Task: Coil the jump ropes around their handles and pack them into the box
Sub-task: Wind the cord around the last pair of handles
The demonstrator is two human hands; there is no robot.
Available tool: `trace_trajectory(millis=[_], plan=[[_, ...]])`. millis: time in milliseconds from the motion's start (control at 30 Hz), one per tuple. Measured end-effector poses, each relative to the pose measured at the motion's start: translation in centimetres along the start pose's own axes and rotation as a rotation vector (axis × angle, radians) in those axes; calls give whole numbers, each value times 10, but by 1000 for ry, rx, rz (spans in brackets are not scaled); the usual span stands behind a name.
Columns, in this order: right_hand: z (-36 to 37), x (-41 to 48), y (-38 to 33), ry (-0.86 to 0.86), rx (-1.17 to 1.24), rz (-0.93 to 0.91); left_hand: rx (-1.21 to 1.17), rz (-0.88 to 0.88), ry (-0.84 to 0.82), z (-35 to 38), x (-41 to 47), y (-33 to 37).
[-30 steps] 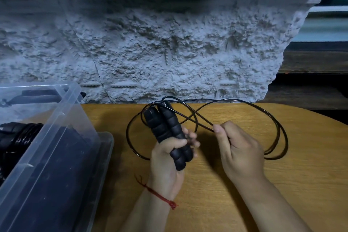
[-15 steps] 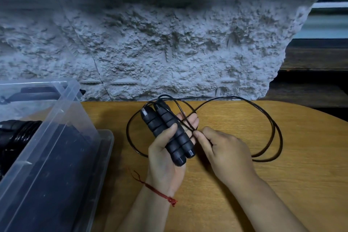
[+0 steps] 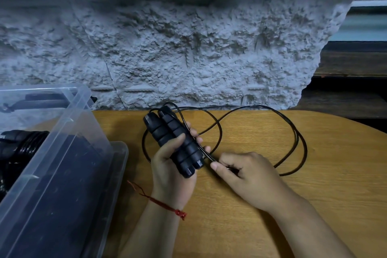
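Two black foam handles point(image 3: 173, 142) lay side by side in your left hand point(image 3: 167, 169). Your thumb curled over their front and your fingers wrapped round from behind, so you gripped them firmly. They were held just above the wooden table point(image 3: 314, 205), tilted, with their top ends leaning away and to the left. Your right hand point(image 3: 249, 176) sat just beside the handles' lower ends, its thumb and curled fingers pinching the thin black cord point(image 3: 295, 132) where it ran down along the handles' right side. From the handles' top ends the cord spread in loose loops over the table to your right, and one smaller loop passed behind your left hand. A red string bracelet point(image 3: 167, 205) circled your left wrist. At your left stood the clear plastic box point(image 3: 69, 146), open on top, with another black rope point(image 3: 23, 144) lying coiled inside it. A rough grey wall point(image 3: 188, 48) rose behind the table
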State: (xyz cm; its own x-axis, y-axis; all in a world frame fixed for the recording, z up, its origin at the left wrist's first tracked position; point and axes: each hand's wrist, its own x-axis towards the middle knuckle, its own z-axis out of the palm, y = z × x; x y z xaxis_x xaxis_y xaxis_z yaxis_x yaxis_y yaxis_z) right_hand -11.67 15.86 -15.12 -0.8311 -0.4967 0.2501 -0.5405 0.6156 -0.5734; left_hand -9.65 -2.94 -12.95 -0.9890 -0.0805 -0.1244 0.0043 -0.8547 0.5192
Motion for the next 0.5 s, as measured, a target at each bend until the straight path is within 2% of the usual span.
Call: trace_trajectory(millis=[100, 333, 433, 500], plan=[[3, 0, -4, -47, -7, 2, -26, -13, -17, -1, 1, 0], [5, 6, -16, 104, -60, 43, 36, -52, -46, 1, 1, -4], [10, 7, -19, 100, 19, 55, 21, -52, -55, 2, -1, -7], [10, 6, -16, 105, -22, 47, 1, -42, -68, 3, -1, -8]])
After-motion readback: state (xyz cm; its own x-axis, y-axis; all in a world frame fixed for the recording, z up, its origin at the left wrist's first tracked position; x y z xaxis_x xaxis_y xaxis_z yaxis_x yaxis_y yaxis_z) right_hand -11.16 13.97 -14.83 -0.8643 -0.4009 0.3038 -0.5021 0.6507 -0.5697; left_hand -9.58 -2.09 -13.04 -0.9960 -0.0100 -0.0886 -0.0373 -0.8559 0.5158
